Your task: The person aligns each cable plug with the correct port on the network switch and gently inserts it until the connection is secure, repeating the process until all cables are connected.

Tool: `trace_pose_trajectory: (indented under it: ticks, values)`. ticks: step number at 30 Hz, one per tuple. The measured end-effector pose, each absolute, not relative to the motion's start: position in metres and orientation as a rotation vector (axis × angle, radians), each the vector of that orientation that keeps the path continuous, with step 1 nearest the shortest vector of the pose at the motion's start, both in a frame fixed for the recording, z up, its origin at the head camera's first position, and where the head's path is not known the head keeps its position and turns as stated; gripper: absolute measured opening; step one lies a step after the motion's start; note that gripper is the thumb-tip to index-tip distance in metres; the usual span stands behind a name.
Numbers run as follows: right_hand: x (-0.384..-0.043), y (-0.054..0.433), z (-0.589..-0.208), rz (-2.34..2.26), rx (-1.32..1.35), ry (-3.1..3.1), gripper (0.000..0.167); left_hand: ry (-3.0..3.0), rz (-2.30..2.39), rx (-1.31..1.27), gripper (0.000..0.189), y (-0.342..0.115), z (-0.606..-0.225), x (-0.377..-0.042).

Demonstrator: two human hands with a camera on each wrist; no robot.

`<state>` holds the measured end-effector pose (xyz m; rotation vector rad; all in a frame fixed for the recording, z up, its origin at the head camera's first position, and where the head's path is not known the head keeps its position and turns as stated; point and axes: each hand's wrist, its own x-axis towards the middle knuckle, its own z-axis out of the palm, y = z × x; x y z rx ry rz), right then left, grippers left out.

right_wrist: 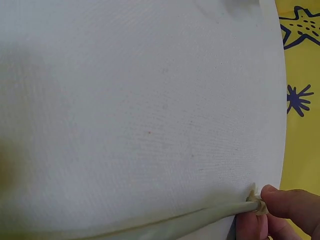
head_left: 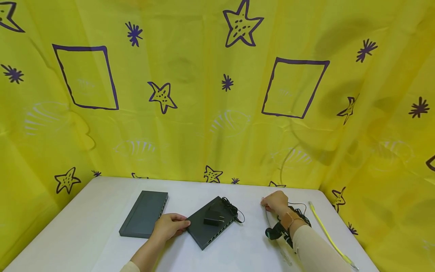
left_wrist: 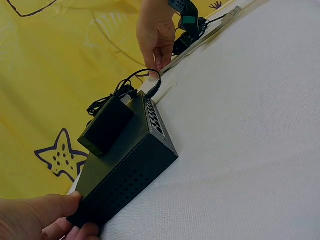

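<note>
My left hand (head_left: pixel 170 226) pinches the near left corner of a dark network switch (head_left: pixel 204 232), thumb on top and fingers at its side and underneath. On that switch lies a black power adapter (head_left: pixel 212 218) with its bundled cord (head_left: pixel 229 207). A row of ports (left_wrist: pixel 155 119) runs along one long side. Farther right, my right hand (head_left: pixel 276 202) pinches the far end of a pale grey network cable (right_wrist: pixel 190 220) between thumb and fingers, low over the white table. The cable's other end, with a clear plug (head_left: pixel 286 258), lies toward me. My fingers partly hide the held end.
A second dark network switch (head_left: pixel 144 215) lies left of my left hand. Black coiled cord (head_left: pixel 302 214) lies beside my right wrist, partly covered by it. A yellow cable (head_left: pixel 327 228) stretches along the table's right side. A yellow patterned curtain (head_left: pixel 190 132) stands behind the table.
</note>
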<state>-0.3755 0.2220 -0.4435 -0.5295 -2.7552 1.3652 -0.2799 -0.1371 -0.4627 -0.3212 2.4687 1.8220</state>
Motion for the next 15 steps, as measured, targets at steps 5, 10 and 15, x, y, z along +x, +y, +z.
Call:
trace_pose_trajectory:
  ticks: [5, 10, 15]
  values:
    - [-0.373, 0.222, -0.44, 1.384, -0.583, -2.768, 0.014, 2.473, 1.82, -0.321, 0.02, -0.137, -0.462, -0.279]
    - [-0.368, 0.222, -0.437, 1.477, -0.599, -2.752, 0.014, 2.469, 1.828, -0.316, 0.021, -0.136, -0.462, -0.279]
    - [-0.364, 0.221, -0.435, 1.561, -0.547, -2.757, 0.016, 2.473, 1.827, -0.321, 0.021, -0.136, -0.461, -0.278]
